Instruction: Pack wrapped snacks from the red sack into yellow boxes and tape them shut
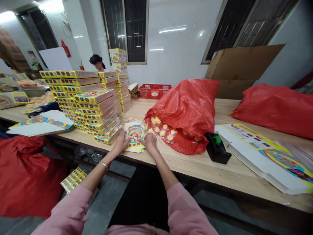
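Observation:
Between my two hands lies a small stack of printed cards (pixel 134 132), white with a yellow and blue cartoon face, near the table's front edge. My left hand (pixel 120 143) grips its left side, the thumb on the printed face. On the opposite side my right hand (pixel 149 142) holds the right edge with bent fingers, partly hidden by the hand itself. Just beyond the right hand, small round yellow pieces in clear wrappers (pixel 162 132) spill from the mouth of a red plastic bag (pixel 186 107). Stacked yellow boxes (pixel 95 111) stand close to the left hand.
Flat printed box sheets lie at the right (pixel 264 156) and left (pixel 44 124). A black tape dispenser (pixel 217 148) sits beside the bag. Behind are a red basket (pixel 155 91), an open cardboard box (pixel 232 71) and another red bag (pixel 276 107). A person (pixel 96 62) is behind the boxes.

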A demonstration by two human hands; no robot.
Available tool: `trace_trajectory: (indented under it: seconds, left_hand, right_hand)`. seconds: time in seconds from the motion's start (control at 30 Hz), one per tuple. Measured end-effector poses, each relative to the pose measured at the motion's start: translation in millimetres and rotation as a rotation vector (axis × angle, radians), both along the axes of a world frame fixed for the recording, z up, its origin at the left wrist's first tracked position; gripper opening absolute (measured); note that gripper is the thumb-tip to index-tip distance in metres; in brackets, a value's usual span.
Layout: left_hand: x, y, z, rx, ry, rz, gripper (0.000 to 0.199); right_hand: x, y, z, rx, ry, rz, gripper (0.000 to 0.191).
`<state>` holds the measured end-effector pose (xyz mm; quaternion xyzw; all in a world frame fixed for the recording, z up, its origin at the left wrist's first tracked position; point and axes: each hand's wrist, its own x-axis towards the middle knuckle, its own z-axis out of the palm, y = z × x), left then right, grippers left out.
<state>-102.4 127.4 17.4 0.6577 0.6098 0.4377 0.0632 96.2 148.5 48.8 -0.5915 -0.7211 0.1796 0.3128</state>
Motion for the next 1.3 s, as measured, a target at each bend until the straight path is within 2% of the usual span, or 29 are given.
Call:
trace_trajectory:
  seconds: [0.1, 0.17, 0.23, 0.3, 0.4, 0.47, 0.5, 0.57, 0.63, 0.73, 0.87, 0.93, 1.0, 1.07, 1.17, 1.23, 1.3]
  left_hand:
    - [5.8, 13.2, 11.5, 0.004, -0.107, 0.027, 0.054]
    - [12.2, 11.1, 25.1, -0.016, -0.328, -0.005, 0.064]
    - [19.3, 1.2, 39.4, -0.039, -0.601, -0.098, 0.073]
    - [26.8, -15.3, 51.0, -0.033, -0.752, -0.198, 0.075]
    - [41.3, -48.4, 56.3, -0.087, -0.715, -0.307, 0.074]
    - [55.6, -72.3, 50.7, -0.214, -0.726, -0.427, 0.078]
    - [64.0, -83.7, 45.9, -0.284, -0.738, -0.483, 0.077]
    - [81.8, -103.7, 34.5, -0.372, -0.741, -0.531, 0.070]
    - [97.3, -118.1, 23.2, -0.403, -0.698, -0.512, 0.061]
    - [110.3, -129.6, 9.4, -0.433, -0.654, -0.505, 0.059]
    - [110.2, -135.2, -4.1, -0.453, -0.595, -0.553, 0.059]
    - [108.4, -139.1, -9.1, -0.406, -0.434, -0.553, 0.052]
    - [108.6, -145.7, -12.9, -0.317, -0.202, -0.532, 0.055]
    - [111.9, -154.4, -16.1, -0.241, -0.001, -0.504, 0.074]
    - [119.2, -166.5, -20.2, -0.205, 0.129, -0.464, 0.103]
    - [122.5, -170.6, -21.3, -0.206, 0.135, -0.451, 0.101]
    - [123.6, -170.5, -20.1, -0.210, 0.104, -0.463, 0.087]
  right_hand:
    - [0.2, 1.4, -2.6, 0.080, 0.375, 0.048, 0.028]
    - [0.2, -5.7, -7.0, 0.079, 0.690, 0.103, 0.029]
    - [3.8, -20.2, -12.6, 0.035, 0.898, 0.153, 0.033]
    - [14.0, -41.8, -16.7, 0.077, 0.900, 0.129, 0.035]
    - [39.3, -80.3, -14.8, 0.399, 0.596, -0.046, 0.036]
    - [56.7, -103.7, -8.6, 0.594, 0.335, -0.127, 0.038]
    - [64.0, -113.3, -5.3, 0.635, 0.223, -0.131, 0.038]
    - [75.1, -127.7, -0.9, 0.623, 0.069, -0.119, 0.038]
    - [82.7, -136.5, -1.5, 0.554, 0.018, -0.125, 0.037]
    - [92.7, -143.8, -10.0, 0.410, 0.071, -0.143, 0.033]
    - [106.2, -149.5, -21.0, 0.175, 0.262, -0.083, 0.038]
    - [109.6, -153.1, -23.2, 0.074, 0.398, -0.029, 0.042]
    - [108.6, -158.8, -23.9, 0.024, 0.535, 0.000, 0.040]
    - [104.2, -167.0, -24.2, 0.022, 0.647, -0.012, 0.032]
    - [98.3, -180.1, -25.4, 0.083, 0.726, -0.042, 0.024]
    - [98.9, -186.0, -27.0, 0.146, 0.708, -0.041, 0.020]
    - [103.9, -188.3, -28.8, 0.192, 0.655, -0.014, 0.017]
